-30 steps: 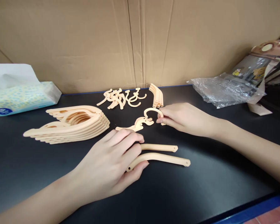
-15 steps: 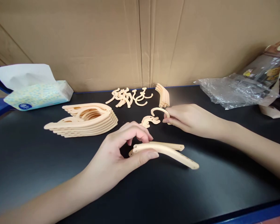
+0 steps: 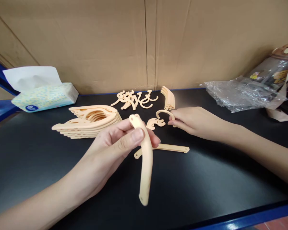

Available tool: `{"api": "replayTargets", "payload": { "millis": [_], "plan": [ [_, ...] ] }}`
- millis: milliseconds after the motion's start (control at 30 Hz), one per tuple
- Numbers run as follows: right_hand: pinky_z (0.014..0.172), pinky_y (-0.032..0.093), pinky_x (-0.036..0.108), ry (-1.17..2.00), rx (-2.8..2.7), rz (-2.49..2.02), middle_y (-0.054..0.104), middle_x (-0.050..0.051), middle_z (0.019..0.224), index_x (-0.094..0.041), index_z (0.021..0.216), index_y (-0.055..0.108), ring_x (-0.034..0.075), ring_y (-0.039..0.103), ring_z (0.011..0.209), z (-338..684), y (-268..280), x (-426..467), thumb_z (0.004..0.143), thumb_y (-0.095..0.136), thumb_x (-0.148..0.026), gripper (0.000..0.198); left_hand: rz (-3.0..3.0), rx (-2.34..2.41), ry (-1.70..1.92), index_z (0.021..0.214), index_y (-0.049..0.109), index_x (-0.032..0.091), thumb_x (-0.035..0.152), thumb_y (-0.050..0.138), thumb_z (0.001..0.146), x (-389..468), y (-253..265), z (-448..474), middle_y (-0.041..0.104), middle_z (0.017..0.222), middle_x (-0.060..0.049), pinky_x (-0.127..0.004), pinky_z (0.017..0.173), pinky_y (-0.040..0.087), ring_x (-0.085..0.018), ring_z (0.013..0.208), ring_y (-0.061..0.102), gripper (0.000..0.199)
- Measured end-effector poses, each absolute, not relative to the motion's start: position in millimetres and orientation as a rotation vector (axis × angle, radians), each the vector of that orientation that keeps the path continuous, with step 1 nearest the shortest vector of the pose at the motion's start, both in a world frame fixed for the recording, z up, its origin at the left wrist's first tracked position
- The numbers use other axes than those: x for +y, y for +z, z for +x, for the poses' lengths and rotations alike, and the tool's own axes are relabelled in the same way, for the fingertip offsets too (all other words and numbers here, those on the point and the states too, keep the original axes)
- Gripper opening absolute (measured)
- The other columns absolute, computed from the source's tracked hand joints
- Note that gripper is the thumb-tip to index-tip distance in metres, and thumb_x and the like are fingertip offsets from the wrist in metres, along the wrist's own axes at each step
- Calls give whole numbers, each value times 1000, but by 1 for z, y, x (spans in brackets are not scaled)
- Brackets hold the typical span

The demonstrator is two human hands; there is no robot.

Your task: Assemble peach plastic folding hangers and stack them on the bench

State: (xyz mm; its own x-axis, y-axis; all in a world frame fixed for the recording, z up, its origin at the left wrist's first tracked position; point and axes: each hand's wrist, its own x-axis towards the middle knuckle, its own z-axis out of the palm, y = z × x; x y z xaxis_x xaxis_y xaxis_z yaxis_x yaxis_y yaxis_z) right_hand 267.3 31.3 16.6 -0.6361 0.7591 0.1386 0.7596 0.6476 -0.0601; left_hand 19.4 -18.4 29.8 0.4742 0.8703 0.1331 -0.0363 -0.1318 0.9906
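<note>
My left hand [image 3: 117,147] is closed on a curved cream hanger arm [image 3: 147,159], gripped near its upper end. The piece is raised off the table, its long end slanting down toward me. Behind it a second hanger arm [image 3: 174,148] lies on the black table, partly hidden by my left fingers. With fingertips pinched together, my right hand [image 3: 187,121] holds a cream hanger hook [image 3: 165,111], whose curl points left. Small curved cream pieces [image 3: 156,122] lie between the two hands.
Folded cream hangers [image 3: 86,124] are stacked at left. Loose hooks [image 3: 127,99] and a bundle of hanger arms [image 3: 168,98] lie at the back by the cardboard wall [image 3: 98,48]. A tissue pack [image 3: 45,97] stands far left; a clear plastic bag [image 3: 240,92] and a bottle [image 3: 271,72] are at right.
My left hand has lifted one hanger arm from beside the other and turned it, so its long end now points toward me. My right hand stays in place with the hook.
</note>
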Motion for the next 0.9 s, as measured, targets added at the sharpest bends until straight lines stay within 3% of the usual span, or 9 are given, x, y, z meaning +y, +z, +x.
{"api": "replayTargets", "payload": {
  "millis": [167, 267, 367, 800, 900],
  "plan": [
    [56, 30, 28, -5, -2699, -1254, 61, 2, 73, -20, 79, 49, 16, 54, 62, 267, 16, 32, 101, 35, -34, 29, 1903, 858, 934, 90, 59, 19, 19, 48, 96, -23, 31, 23, 64, 73, 1, -20, 53, 50, -9, 58, 60, 13],
    [56, 31, 27, -9, -2697, -1245, 60, 2, 73, -20, 79, 48, 16, 54, 62, 267, 16, 32, 101, 35, -34, 29, 2339, 890, 922, 98, 60, 21, 20, 53, 95, -25, 23, 19, 64, 80, 3, -18, 58, 48, -8, 62, 58, 7],
    [57, 32, 27, -19, -2697, -1247, 60, 3, 73, -20, 81, 49, 16, 54, 62, 266, 16, 31, 101, 34, -34, 30, 2605, 887, 836, 109, 57, 21, 20, 52, 96, -24, 12, 15, 63, 87, 3, -19, 62, 45, -8, 69, 59, 14],
    [62, 34, 31, 89, -2625, -1236, 63, 3, 76, -20, 80, 52, 18, 54, 66, 267, 15, 30, 100, 37, -37, 30, 2779, 966, 795, 104, 61, 16, 19, 48, 97, -10, 3, 17, 66, 91, -3, -23, 69, 47, -13, 78, 61, 15],
    [62, 36, 30, 349, -2404, -1249, 60, 1, 70, -21, 78, 55, 16, 52, 64, 263, 19, 26, 97, 44, -41, 30, 2770, 961, 798, 107, 61, 17, 18, 47, 95, -10, 1, 16, 66, 90, -3, -23, 69, 48, -13, 77, 61, 18]
  ]
}}
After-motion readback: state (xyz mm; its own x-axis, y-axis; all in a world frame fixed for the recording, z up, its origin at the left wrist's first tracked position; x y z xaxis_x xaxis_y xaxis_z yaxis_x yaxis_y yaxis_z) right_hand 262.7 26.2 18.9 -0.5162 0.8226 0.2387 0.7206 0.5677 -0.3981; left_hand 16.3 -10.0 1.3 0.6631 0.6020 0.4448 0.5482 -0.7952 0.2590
